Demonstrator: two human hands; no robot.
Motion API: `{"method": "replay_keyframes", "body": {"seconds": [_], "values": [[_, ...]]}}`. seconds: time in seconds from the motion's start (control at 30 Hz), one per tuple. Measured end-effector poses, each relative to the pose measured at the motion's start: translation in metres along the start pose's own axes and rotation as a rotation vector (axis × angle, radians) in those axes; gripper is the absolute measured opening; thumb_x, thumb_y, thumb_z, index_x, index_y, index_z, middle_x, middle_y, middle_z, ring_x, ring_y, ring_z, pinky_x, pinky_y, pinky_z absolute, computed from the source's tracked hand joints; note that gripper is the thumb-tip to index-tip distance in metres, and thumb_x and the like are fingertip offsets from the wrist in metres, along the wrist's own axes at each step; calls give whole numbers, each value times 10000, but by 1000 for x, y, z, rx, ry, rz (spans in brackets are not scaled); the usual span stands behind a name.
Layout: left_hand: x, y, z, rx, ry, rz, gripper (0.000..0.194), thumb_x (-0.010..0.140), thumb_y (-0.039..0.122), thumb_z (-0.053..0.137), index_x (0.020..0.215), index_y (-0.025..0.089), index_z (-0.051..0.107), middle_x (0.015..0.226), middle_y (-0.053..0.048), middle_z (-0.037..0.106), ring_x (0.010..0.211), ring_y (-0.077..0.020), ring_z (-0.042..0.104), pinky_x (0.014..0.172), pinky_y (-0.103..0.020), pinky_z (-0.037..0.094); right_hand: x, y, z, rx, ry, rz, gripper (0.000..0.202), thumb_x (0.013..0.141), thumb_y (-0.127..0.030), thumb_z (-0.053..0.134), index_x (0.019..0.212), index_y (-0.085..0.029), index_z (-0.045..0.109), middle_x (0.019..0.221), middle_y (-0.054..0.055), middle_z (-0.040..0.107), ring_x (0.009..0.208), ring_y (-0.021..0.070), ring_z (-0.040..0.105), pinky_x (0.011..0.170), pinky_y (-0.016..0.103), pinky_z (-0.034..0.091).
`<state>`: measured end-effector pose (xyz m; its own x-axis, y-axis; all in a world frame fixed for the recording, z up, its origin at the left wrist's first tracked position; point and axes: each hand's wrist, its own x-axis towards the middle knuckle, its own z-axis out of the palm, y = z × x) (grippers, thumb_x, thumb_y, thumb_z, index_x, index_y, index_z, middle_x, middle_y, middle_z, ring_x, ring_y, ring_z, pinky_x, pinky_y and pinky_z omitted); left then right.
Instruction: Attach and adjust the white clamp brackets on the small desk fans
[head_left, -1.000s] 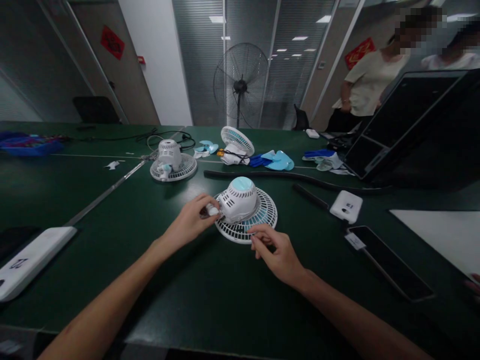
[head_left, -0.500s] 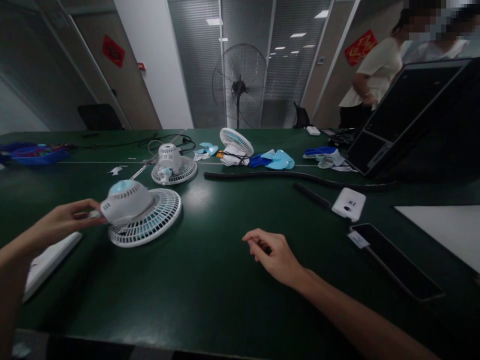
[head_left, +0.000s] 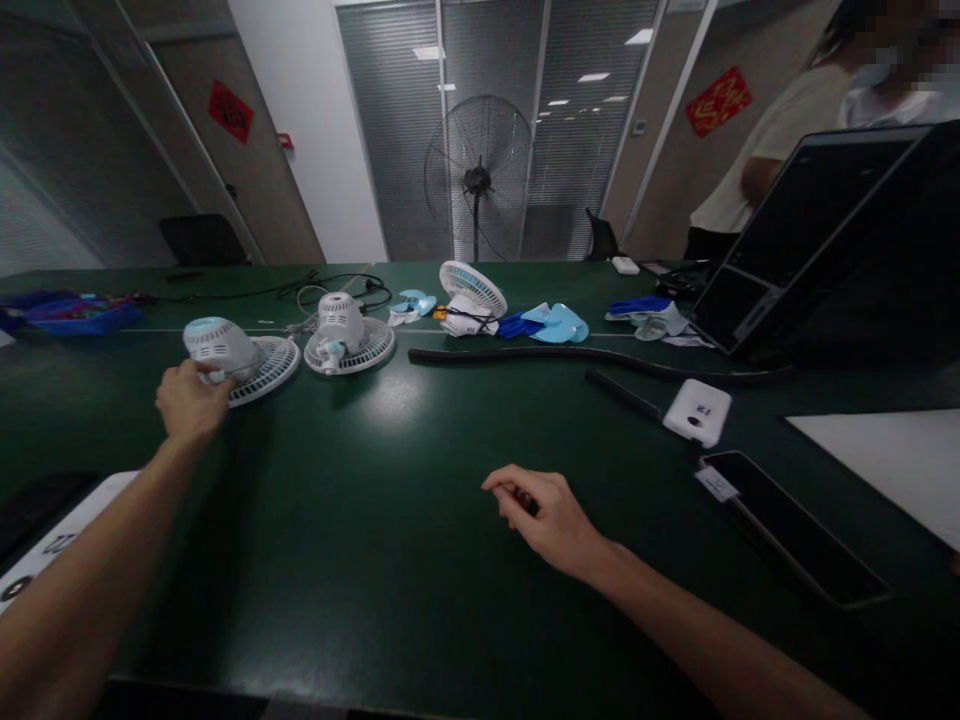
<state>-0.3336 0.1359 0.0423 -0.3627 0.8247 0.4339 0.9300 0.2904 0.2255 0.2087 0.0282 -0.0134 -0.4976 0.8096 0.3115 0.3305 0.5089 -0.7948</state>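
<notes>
My left hand (head_left: 191, 400) is closed on the near end of a small white fan head (head_left: 221, 350), which lies grille-down on the green table with a pale blue cap on its housing. A second white fan head (head_left: 341, 325) lies just right of it, also grille-down, its joint toward me. My right hand (head_left: 551, 520) rests on the table, fingers curled and thumb against the index finger; I see nothing in it. Farther back, a third fan head (head_left: 472, 290) has its grille tilted up, beside blue fan blades (head_left: 559, 323).
A long black strip (head_left: 525, 353) crosses the table. At right are a white box marked 12 (head_left: 697, 412), a phone-like black slab (head_left: 795, 525) and a large black case (head_left: 825, 230). A blue tray (head_left: 82, 315) sits far left. A person (head_left: 780, 150) stands behind the case.
My left hand has moved the fan head away from me and to the left, beside the second one. My right hand has hardly moved.
</notes>
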Motion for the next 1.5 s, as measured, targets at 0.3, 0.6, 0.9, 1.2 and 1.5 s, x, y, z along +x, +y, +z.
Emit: {"method": "replay_keyframes", "body": {"seconds": [0.3, 0.6, 0.9, 1.2, 1.5], "values": [[-12, 114, 28, -31, 96, 309, 467, 1026, 349, 527, 1402, 79, 468, 1460, -161, 460, 1327, -358, 392, 1102, -513, 325, 1, -2, -1, 0, -14, 17, 178, 1028, -244, 544, 1138, -232, 684, 792, -20, 634, 624, 111, 592, 568, 232, 476], [12, 140, 49, 76, 48, 439, 347, 973, 303, 520, 1224, 88, 628, 1315, -214, 568, 1262, -392, 439, 1048, -493, 339, 1, -5, -2, -15, -28, 22, 184, 1025, -215, 532, 1136, -220, 679, 783, -20, 610, 631, 111, 582, 569, 235, 457], [11, 141, 57, 76, 101, 395, 532, 1008, 528, 435, 1336, 139, 590, 1314, -234, 580, 1253, -461, 473, 1030, -584, 347, 2, -8, -4, -46, -36, 20, 187, 1026, -219, 526, 1126, -221, 684, 780, -26, 611, 630, 104, 560, 591, 234, 440], [20, 125, 72, -129, 58, 263, 396, 1033, 366, 347, 1158, 114, 625, 1194, -207, 610, 1063, -362, 615, 917, -465, 490, 1, -7, -5, -36, -45, 37, 183, 1030, -221, 530, 1136, -233, 679, 805, -27, 622, 647, 102, 579, 596, 226, 456], [-47, 142, 42, -297, 6, 449, 279, 1019, 364, 441, 1016, 175, 646, 1052, -100, 632, 897, -249, 631, 805, -361, 514, 2, -7, -3, -54, -23, 9, 175, 1027, -213, 538, 1129, -231, 679, 780, -36, 612, 624, 99, 562, 583, 229, 439]]}}
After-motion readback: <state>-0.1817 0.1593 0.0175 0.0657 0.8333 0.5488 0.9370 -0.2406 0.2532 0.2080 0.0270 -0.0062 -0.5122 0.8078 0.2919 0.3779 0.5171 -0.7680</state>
